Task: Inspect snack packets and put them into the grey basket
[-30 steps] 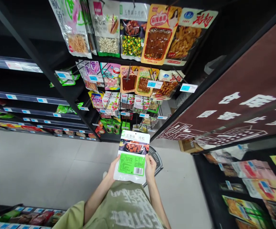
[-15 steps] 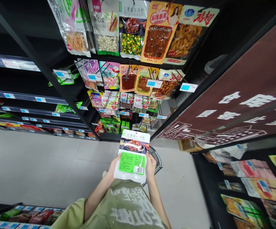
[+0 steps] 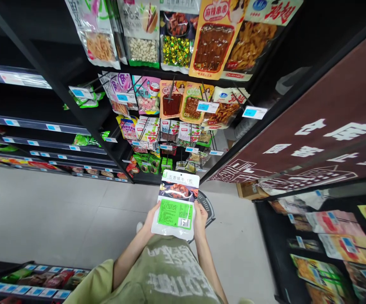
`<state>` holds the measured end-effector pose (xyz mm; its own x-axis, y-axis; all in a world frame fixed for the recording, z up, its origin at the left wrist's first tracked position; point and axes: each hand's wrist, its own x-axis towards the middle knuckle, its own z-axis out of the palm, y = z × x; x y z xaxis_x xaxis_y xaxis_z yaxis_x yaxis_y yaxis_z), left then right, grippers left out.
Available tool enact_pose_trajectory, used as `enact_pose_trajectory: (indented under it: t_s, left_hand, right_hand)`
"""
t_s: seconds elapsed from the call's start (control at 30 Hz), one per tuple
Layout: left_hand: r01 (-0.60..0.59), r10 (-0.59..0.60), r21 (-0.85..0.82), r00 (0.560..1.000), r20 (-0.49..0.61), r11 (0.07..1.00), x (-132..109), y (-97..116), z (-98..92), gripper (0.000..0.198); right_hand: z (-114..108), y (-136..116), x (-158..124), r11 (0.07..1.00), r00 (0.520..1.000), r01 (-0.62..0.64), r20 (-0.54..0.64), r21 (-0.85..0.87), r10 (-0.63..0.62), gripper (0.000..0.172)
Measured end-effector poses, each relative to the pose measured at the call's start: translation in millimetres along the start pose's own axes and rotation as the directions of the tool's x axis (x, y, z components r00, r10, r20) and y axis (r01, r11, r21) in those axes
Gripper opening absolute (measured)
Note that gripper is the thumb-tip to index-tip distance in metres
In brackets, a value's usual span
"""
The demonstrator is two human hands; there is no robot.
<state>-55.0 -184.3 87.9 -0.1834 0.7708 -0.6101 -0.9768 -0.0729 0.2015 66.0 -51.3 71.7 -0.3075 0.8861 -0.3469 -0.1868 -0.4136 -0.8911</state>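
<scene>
I hold a white snack pouch (image 3: 176,202) upright in front of my chest, with a green label and a picture of brown meat cubes. My left hand (image 3: 150,217) grips its left edge, fingers closed round it. On the pouch's right edge my right hand (image 3: 200,219) is closed in the same way. Behind the pouch stands a black rack (image 3: 170,105) hung with many snack bags on pegs. A matching pouch (image 3: 176,38) hangs in the rack's top row.
Dark shelves (image 3: 28,122) with blue price tags run along the left. A brown panel (image 3: 312,135) with white characters leans at the right, over shelves of packets (image 3: 328,245). Grey floor tiles (image 3: 59,211) lie below. A black basket (image 3: 206,209) sits on the floor behind the pouch.
The view has tipped slightly downward, so the rack has shifted up in the picture. The pouch stays in both hands, held a little higher and closer to the rack.
</scene>
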Motion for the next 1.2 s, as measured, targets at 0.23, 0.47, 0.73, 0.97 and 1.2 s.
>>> enact_pose_trajectory:
  t_s: [0.23,0.47,0.73,0.97,1.2]
  left_hand:
    - [-0.003,0.005,-0.020,0.998,0.061,1.000,-3.1,0.8,-3.9,0.039]
    - [-0.025,0.029,-0.060,0.997,0.066,0.998,-3.7,1.5,-7.8,0.039]
    - [-0.001,0.006,-0.046,0.995,0.096,0.999,-6.2,2.9,-9.5,0.040]
    - [0.008,0.001,-0.082,0.994,0.108,0.997,-1.8,3.0,-15.8,0.042]
    - [0.007,-0.001,-0.062,0.996,0.091,0.998,-1.2,5.4,-17.2,0.046]
  right_hand:
    - [-0.4,8.1,-1.9,1.000,1.000,-0.027,-0.002,0.002,0.027,0.047]
    - [4.2,3.1,-7.7,0.997,0.999,-0.045,-0.018,0.055,0.047,0.046]
    - [5.2,5.4,-11.9,0.996,0.999,-0.050,-0.016,0.073,0.052,0.045]
    - [3.1,9.3,-12.1,0.995,0.998,-0.056,-0.035,0.081,0.059,0.045]
    - [4.4,12.0,-11.9,0.998,0.999,-0.040,-0.035,0.058,0.042,0.044]
